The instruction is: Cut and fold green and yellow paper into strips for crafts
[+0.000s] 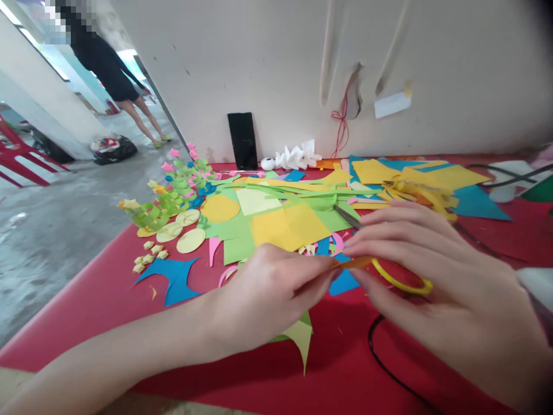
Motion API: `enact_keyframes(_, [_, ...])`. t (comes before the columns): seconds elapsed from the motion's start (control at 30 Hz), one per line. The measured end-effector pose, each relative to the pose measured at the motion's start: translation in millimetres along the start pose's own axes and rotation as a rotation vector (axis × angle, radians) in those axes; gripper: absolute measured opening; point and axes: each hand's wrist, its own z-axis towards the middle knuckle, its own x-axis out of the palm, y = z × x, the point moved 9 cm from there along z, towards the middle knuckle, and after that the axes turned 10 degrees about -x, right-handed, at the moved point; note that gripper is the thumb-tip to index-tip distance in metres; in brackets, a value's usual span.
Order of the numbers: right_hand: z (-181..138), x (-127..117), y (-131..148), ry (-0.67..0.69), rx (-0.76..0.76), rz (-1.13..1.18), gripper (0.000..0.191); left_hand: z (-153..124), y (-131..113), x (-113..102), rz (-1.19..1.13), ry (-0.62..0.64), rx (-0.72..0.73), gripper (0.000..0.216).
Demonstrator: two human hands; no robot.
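Both hands meet over the red table [108,300]. My left hand [268,294] is closed in a pinch on one end of a narrow orange paper strip [352,263]. My right hand [432,276] has its fingers pressed together on the strip's other end. Yellow-handled scissors [401,282] lie on the table just under my right hand, their blades [348,218] pointing away toward the paper pile. A pale green paper scrap [302,337] lies under my left wrist.
Yellow, green and blue paper sheets and cut shapes [285,225] cover the table's middle and far side. Folded paper flowers and stars [173,196] sit at the left. A black phone [242,140] leans on the wall. A black cable [380,357] loops near me. A person stands far left.
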Motion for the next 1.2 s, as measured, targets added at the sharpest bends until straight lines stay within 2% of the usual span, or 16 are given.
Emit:
enact_keyframes(0.23, [0.5, 7.7, 6.7, -0.044, -0.009, 0.118, 0.011, -6.5, -4.2, 11.9, 0.029, 0.086, 0.019, 0.023])
enact_keyframes(0.4, [-1.4, 13.7, -0.3, 0.037, -0.001, 0.097, 0.009, -5.4, -1.8, 11.2, 0.032, 0.073, 0.001, 0.02])
enact_keyframes(0.73, [-6.4, 4.2, -50.6, 0.086, 0.076, -0.114, 0.007, 4.9, 0.3, -24.5, 0.043, -0.084, -0.07, 0.021])
enact_keyframes(0.83, [-9.8, 3.2, -77.9, 0.114, 0.112, -0.194, 0.004, 5.4, 0.3, -29.3, 0.029, -0.099, -0.065, 0.019])
enact_keyframes(0.97, [-12.3, -9.2, -99.5, 0.049, 0.232, -0.194, 0.006, 5.9, 1.6, -29.7, -0.007, -0.086, -0.064, 0.017])
enact_keyframes(1.07, [-9.9, -10.4, -81.4, 0.037, 0.278, -0.069, 0.009, 7.1, 3.6, -24.0, 0.001, -0.06, -0.075, 0.017])
enact_keyframes(1.2, [-3.1, 3.6, -27.3, 0.1, 0.104, 0.104, 0.006, 6.2, 3.7, -8.3, -0.051, 0.033, -0.077, 0.015])
